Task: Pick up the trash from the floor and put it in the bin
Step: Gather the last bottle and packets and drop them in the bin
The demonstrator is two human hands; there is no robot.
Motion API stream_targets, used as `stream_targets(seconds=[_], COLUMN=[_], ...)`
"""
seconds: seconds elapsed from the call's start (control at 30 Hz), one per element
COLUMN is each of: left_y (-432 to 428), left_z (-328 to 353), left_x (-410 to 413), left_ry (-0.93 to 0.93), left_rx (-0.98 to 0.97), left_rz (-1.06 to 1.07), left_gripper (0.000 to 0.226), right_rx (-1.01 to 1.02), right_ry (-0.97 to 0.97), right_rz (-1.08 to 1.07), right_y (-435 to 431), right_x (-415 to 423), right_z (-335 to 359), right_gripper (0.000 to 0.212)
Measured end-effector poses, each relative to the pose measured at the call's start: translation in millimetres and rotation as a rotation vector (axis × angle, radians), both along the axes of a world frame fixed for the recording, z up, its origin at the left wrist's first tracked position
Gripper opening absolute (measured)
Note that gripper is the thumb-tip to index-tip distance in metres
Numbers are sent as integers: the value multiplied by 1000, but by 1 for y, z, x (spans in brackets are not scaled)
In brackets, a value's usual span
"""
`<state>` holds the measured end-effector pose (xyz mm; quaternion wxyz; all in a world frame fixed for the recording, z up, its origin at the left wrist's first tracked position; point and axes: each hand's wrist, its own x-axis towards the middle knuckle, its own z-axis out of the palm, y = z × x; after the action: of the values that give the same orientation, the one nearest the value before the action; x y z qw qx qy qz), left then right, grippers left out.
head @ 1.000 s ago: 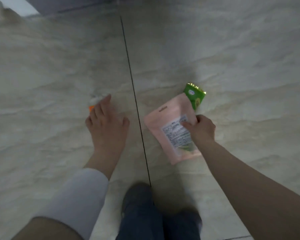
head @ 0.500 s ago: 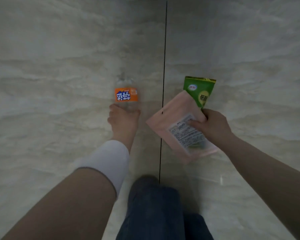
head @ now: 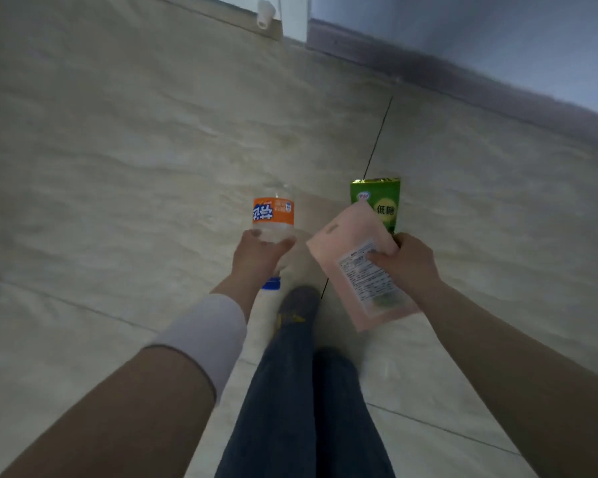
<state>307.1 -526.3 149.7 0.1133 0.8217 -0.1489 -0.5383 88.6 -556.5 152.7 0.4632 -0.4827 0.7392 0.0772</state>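
Note:
My left hand (head: 258,257) grips a clear plastic bottle (head: 274,215) with an orange label, held above the floor with its blue cap end (head: 271,283) pointing back toward me. My right hand (head: 408,263) holds a flat pink pouch (head: 349,250) with a white printed label, together with a green carton (head: 377,201) that sticks out behind the pouch. Both hands are raised in front of my legs. No bin is in view.
Pale marbled floor tiles (head: 118,167) stretch all around. A dark skirting and grey wall (head: 463,70) run along the top right. A small white cup-like object (head: 266,14) lies by the far wall. My jeans and dark shoe (head: 299,305) are below the hands.
My left hand closed on the bottle and lifted it off the floor. The right hand rose with the pouch and carton. The view tilted up, showing the wall.

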Motion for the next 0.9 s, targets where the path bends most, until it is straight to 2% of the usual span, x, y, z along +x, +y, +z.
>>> stream_targets(seconds=[0.2, 0.43, 0.63, 0.73, 0.9], left_y=[51, 127, 191, 227, 274], left_z=[103, 171, 199, 207, 214], left_x=[51, 137, 250, 312, 412], left_ry=[-57, -125, -119, -128, -172], left_rx=[-72, -112, -111, -82, -75], left_rz=[54, 296, 419, 468, 548], left_gripper=[78, 75, 73, 73, 70], right_rx=[-39, -68, -114, -133, -162], right_ry=[-48, -107, -86, -34, -86], right_rz=[85, 233, 459, 582, 654], right_y=[20, 60, 92, 114, 138], right_x=[54, 154, 287, 361, 485], right_z=[97, 166, 198, 207, 205], right_gripper=[37, 35, 29, 33, 32])
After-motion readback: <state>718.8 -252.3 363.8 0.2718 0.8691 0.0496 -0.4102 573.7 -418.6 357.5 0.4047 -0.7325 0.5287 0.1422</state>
